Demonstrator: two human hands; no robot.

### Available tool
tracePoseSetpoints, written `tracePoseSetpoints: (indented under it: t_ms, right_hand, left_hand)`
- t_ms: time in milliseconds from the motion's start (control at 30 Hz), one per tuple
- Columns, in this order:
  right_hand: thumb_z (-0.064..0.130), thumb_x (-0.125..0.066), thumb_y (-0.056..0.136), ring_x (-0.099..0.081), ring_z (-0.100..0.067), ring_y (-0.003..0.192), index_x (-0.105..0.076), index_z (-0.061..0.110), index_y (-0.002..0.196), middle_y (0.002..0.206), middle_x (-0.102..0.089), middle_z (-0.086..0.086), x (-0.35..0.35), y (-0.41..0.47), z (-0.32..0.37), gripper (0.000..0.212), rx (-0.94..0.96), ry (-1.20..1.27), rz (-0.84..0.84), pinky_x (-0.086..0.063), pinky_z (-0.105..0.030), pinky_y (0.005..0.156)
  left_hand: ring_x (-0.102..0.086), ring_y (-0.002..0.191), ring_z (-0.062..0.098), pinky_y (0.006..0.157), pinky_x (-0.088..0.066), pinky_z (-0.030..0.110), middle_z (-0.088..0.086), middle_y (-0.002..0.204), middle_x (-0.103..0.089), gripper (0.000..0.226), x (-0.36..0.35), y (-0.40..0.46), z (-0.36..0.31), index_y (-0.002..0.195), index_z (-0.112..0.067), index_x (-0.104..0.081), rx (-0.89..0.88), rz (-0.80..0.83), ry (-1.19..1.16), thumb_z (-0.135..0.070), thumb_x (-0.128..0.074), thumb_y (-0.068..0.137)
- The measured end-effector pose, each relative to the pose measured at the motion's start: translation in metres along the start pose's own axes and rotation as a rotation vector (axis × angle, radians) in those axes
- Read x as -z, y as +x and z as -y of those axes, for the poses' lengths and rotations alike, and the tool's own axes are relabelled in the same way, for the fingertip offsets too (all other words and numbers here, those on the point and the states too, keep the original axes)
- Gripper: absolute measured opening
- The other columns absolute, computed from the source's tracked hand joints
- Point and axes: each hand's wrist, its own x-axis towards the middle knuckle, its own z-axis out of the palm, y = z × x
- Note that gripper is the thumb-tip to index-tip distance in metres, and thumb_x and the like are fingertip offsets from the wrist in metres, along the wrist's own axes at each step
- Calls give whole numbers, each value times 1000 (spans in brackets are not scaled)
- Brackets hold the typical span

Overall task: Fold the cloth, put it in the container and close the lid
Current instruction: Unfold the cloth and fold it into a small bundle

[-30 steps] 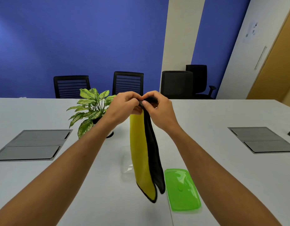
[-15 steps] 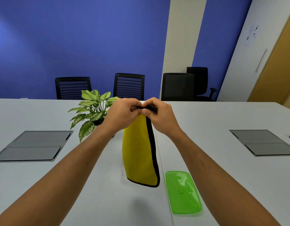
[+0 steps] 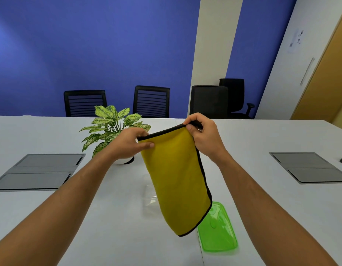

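Your left hand [image 3: 128,144] and right hand [image 3: 203,135] each pinch a top corner of the yellow cloth [image 3: 177,181], hanging it above the worktop [image 3: 262,189] over the clear container [image 3: 150,196]. The green lid [image 3: 218,229] lies toward the near edge.

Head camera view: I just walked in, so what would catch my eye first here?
Most striking is the bright yellow cloth with black edging, hanging in mid-air above the white table, its top corners pinched by the left hand and the right hand. Just below it, a vivid green lid lies flat on the table, with a clear container partly hidden behind the cloth. A leafy potted plant stands behind the left hand.
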Motion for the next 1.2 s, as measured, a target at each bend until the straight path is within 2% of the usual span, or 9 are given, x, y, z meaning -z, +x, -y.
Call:
tracePoseSetpoints:
  t_ms: [100, 233, 367, 567, 733, 867, 933, 1067, 1200]
  right_hand:
    - [7, -56, 94, -57, 8, 90, -62, 19, 96, 92, -61, 16, 11, -3, -11, 14, -36, 13, -50, -49, -7, 76]
    - [7, -55, 94, -59, 4, 90, -62, 21, 96, 93, -62, 15, 16, -11, -25, 15, -90, 38, -93, -50, -8, 75]
    - [10, -53, 96, -59, -6, 92, -59, 22, 100, 96, -58, 18, 15, -17, -31, 14, -110, 5, -129, -49, -8, 72]
    - [7, -50, 97, -57, -10, 96, -57, 21, 119, 105, -56, 5, 25, -17, -32, 26, -149, -4, -50, -52, -16, 79]
    - [18, -62, 88, -55, 0, 92, -59, 22, 120, 103, -57, 8, 15, -17, -17, 33, -1, -239, -37, -41, -4, 69]
    - [42, -63, 87, -57, 0, 98, -57, 28, 122, 110, -60, 11, -12, -14, 4, 39, 19, -141, 110, -44, -10, 78]
    - [41, -63, 87, -59, 1, 98, -57, 31, 120, 107, -63, 14, -26, -15, 8, 34, -31, -43, 193, -48, -11, 78]
    - [34, -65, 88, -62, -2, 82, -63, 26, 99, 87, -63, 17, -41, -17, 7, 13, -85, -5, 83, -46, -10, 66]
    - [29, -67, 88, -62, -8, 76, -63, 26, 85, 80, -64, 11, -44, -15, 7, 6, -156, 76, 92, -47, -13, 62]
  left_hand:
    - [-65, 80, 25, 65, -52, 33, 7, 83, -68, 27, 6, -4, 6, 83, -12, -64, 40, -60, -126, -35, -77, 76]
    - [-63, 66, 20, 59, -52, 28, 8, 73, -67, 22, 10, -7, 4, 79, -13, -63, -6, -133, -257, -26, -80, 73]
    - [-63, 74, 22, 67, -54, 32, 4, 81, -66, 21, 8, -5, -6, 85, -19, -60, -110, -274, -219, -20, -79, 76]
    - [-59, 81, -2, 63, -48, 7, -12, 91, -57, 33, 5, -2, -20, 103, -27, -52, -211, -449, -310, -18, -75, 82]
    - [-62, 78, 9, 66, -53, 21, -8, 92, -60, 38, -5, 0, -36, 104, -32, -50, -237, -330, -347, -15, -75, 81]
    - [-62, 80, 4, 67, -50, 11, -14, 89, -61, 38, -22, -2, -50, 105, -30, -50, -315, -273, -276, -9, -72, 82]
    - [-62, 77, 0, 67, -49, 9, -16, 88, -60, 40, -27, -4, -54, 105, -30, -49, -353, -280, -274, -1, -68, 83]
    - [-59, 72, 10, 63, -49, 15, -2, 84, -62, 35, -29, -10, -54, 108, -18, -51, -360, -325, -280, 3, -64, 83]
    - [-52, 65, 13, 59, -48, 22, 7, 86, -58, 39, -33, -13, -54, 101, -21, -46, -313, -372, -331, 4, -67, 80]
